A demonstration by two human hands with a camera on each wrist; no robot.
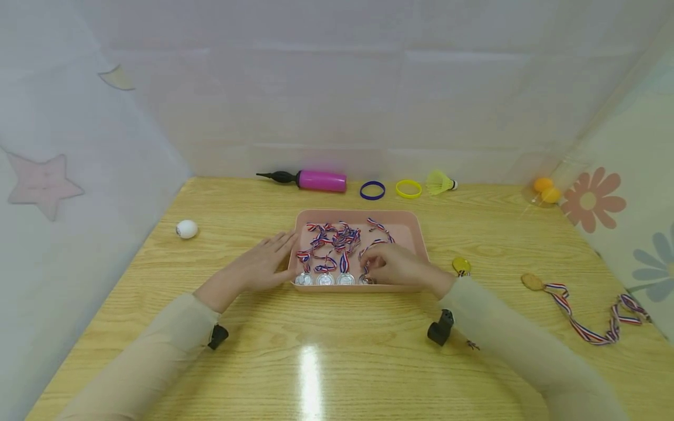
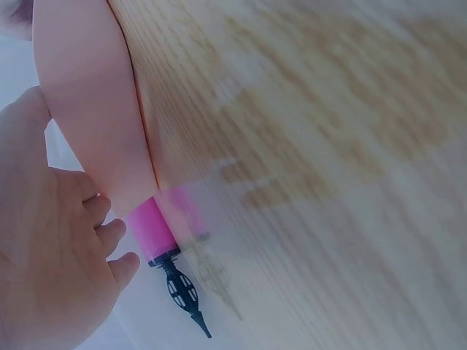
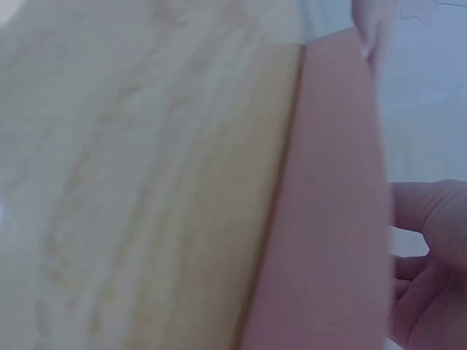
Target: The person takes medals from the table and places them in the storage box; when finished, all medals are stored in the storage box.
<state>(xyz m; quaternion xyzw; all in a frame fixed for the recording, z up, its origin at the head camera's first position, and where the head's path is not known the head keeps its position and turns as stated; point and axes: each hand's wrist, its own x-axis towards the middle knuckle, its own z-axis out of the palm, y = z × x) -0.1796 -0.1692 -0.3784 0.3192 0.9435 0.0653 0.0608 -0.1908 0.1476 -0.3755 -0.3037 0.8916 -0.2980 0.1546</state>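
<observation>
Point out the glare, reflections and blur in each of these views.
Head view: a white glare streak on the front of the table; left wrist view: a milky sheen over the wood, with the pump mirrored in it; right wrist view: dim and bluish, the pink tray and right hand looking soft, the wood grain smeared.

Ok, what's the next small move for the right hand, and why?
I'd probably settle the partly hidden medal flat at the right end of the row. The right hand is at it, three silver medals lie lined up along the near wall of the pink tray, and the left hand rests at the tray's left end.
</observation>
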